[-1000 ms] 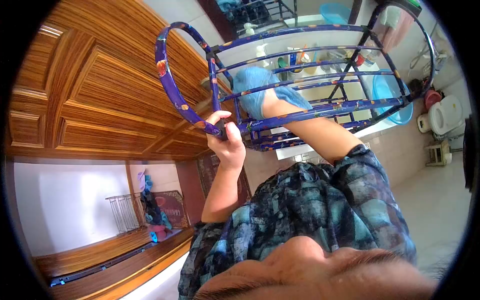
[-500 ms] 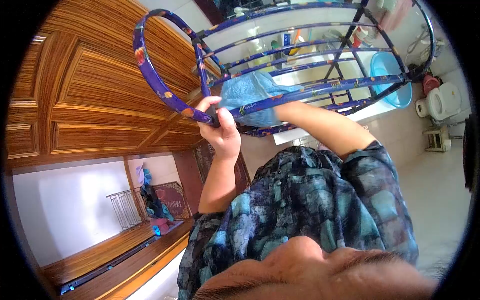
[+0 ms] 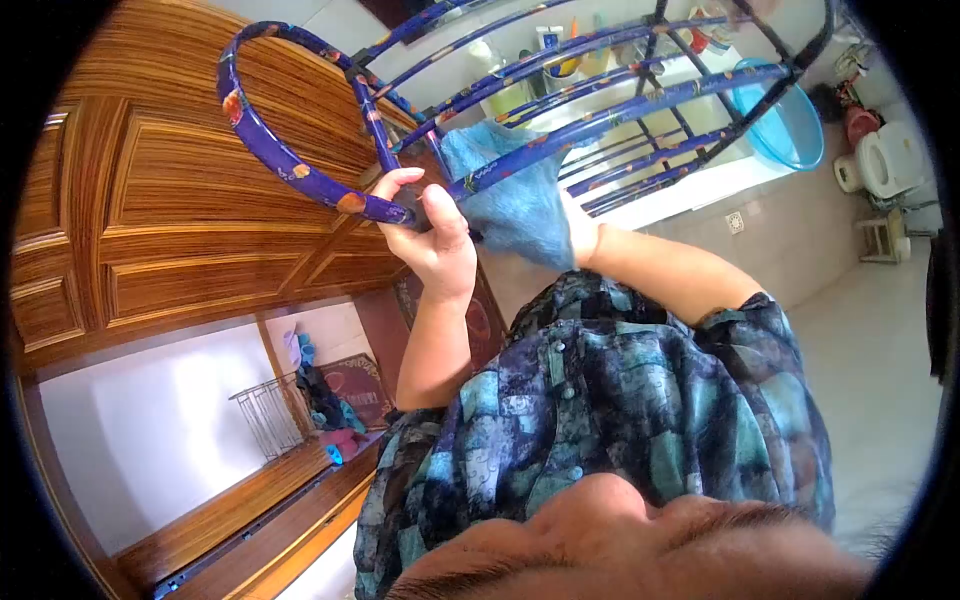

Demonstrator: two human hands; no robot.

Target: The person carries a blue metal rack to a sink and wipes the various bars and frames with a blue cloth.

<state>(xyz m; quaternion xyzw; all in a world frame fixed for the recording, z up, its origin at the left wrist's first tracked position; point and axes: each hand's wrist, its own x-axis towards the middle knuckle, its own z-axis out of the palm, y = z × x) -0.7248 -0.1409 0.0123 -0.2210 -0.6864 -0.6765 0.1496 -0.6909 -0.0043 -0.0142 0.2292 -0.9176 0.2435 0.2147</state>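
Note:
A tubular metal rack [image 3: 600, 122], dark blue with a floral print, is raised in front of me, its rounded end loop at the left. My left hand [image 3: 435, 235] grips the rack at the joint below that loop, thumb and fingers around the tube. A blue cloth [image 3: 520, 205] is draped at the lower rail just right of my left hand. My right hand [image 3: 580, 228] is mostly hidden behind the cloth and holds it against the rail. Its fingers do not show.
Brown wooden door panels [image 3: 200, 200] stand close at the left. Behind the rack are a white tub edge [image 3: 690, 185], bottles [image 3: 490, 65] and a light-blue basin [image 3: 790, 130]. A white toilet [image 3: 890, 160] and a small stool [image 3: 880, 238] are at the right. A wire rack [image 3: 265, 415] is lower left.
The rack has shifted up and left in view. My right hand has come from behind the rail to nearer its lower side, and the cloth now hangs lower below the rail.

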